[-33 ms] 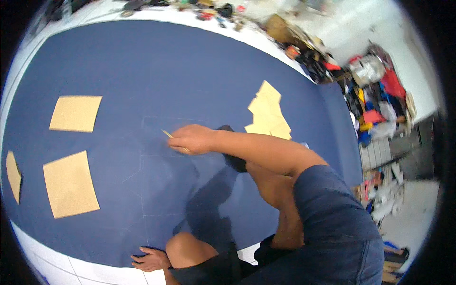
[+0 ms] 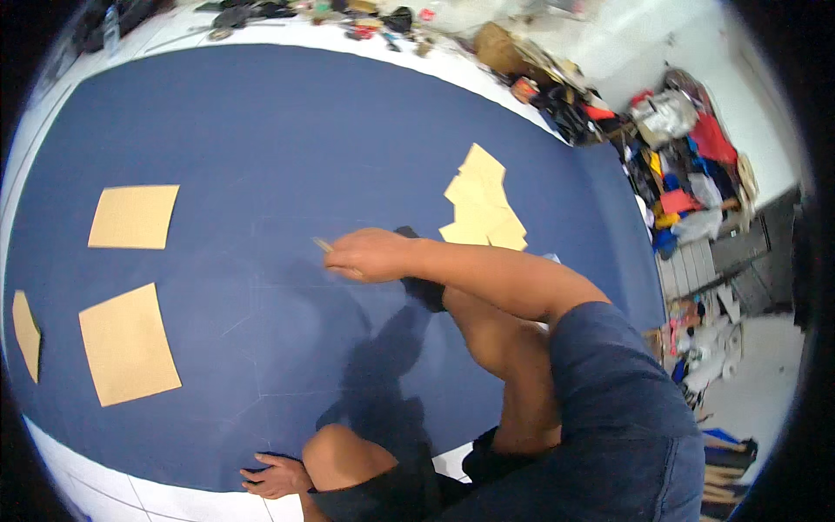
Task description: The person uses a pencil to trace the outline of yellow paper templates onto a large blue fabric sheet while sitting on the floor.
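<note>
A large dark blue cloth (image 2: 287,113) is spread on the floor, with thin pale lines drawn across its middle. Over these lines is my right hand (image 2: 370,255), its fingers closed around a thin, pale, pencil-like stick (image 2: 323,245); the tip is blurred, and I cannot tell whether it touches the cloth. My left hand (image 2: 277,476) lies flat at the near edge of the cloth, fingers spread and holding nothing. Part of my right forearm passes above my bent leg.
Tan flat pieces lie left: a smaller rectangle (image 2: 134,217), a larger one (image 2: 130,345) and a narrow one (image 2: 28,337). Jagged tan pieces (image 2: 481,202) overlap to the right. Piled bags and clutter (image 2: 687,165) line the far right. White tiles (image 2: 96,465) border the cloth.
My right hand, still pinching the thin stick, has shifted slightly to the right. My left hand stays in place. The view has tilted slightly.
</note>
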Demonstrator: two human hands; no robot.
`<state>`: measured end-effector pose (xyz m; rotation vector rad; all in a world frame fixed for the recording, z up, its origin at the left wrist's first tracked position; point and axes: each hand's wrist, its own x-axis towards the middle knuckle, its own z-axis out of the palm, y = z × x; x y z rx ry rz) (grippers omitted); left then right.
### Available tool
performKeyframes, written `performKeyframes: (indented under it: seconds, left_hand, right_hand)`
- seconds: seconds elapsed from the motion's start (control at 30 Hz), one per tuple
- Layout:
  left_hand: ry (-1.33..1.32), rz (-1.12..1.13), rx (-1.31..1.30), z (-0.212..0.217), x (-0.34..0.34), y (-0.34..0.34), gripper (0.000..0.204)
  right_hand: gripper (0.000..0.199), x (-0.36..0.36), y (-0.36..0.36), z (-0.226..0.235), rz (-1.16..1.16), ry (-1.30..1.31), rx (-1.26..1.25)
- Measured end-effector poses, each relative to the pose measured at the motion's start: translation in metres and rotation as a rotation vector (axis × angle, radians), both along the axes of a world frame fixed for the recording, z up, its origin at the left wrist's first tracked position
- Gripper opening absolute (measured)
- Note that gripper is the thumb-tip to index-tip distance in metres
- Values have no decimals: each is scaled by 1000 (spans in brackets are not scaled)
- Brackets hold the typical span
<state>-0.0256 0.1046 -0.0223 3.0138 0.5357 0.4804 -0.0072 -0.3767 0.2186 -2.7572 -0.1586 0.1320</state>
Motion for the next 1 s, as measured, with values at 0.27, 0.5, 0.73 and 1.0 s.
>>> performKeyframes:
  seconds: [0.27,0.5,0.73,1.0]
  left_hand:
    - [-78,-188,-108,-3,5,12,62]
    - [-126,-340,-173,-11,3,7,57]
    - [-158,-454,-169,-8,2,-7,52]
    - [-213,-537,-98,-1,17,-5,46]
  right_hand:
    - [30,-382,7,112,-977,215,-306]
    - [36,-537,6,153,-1236,821,-398]
    - [35,-503,-33,161,-1181,407,-367]
    - [31,-504,-35,50,-981,513,-207]
